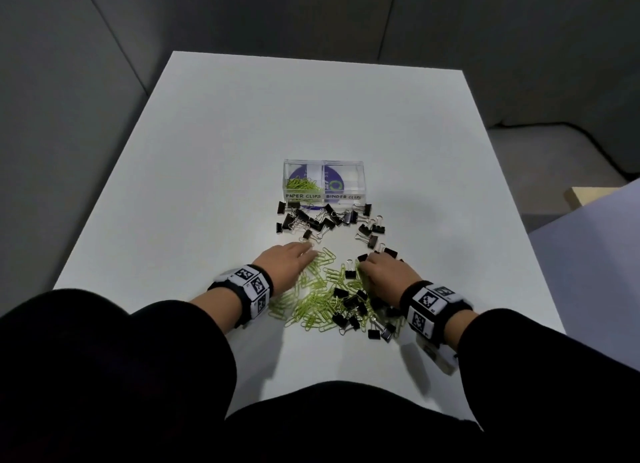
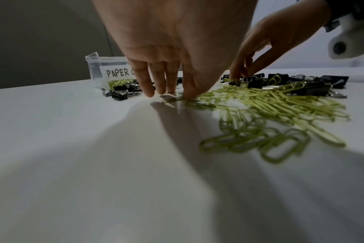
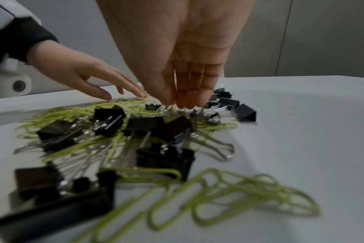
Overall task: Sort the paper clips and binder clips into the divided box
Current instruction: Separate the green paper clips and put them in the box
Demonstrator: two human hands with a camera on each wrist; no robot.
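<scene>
Sorting was barely begun: we had our left hand (image 1: 289,259) flat-fingered on green paper clips (image 1: 320,298), our right hand (image 1: 388,272) fingers-down among black binder clips (image 1: 348,305), its grip unclear. Next: pinch, carry to divided box (image 1: 323,182) beyond. White bench (image 1: 207,151), grey walls.

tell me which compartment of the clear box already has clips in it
The left compartment, labelled PAPER CLIPS, holds a small heap of green paper clips. The right one, labelled BINDER CLIPS, looks empty; the black binder clips lie on the table in front.
</scene>
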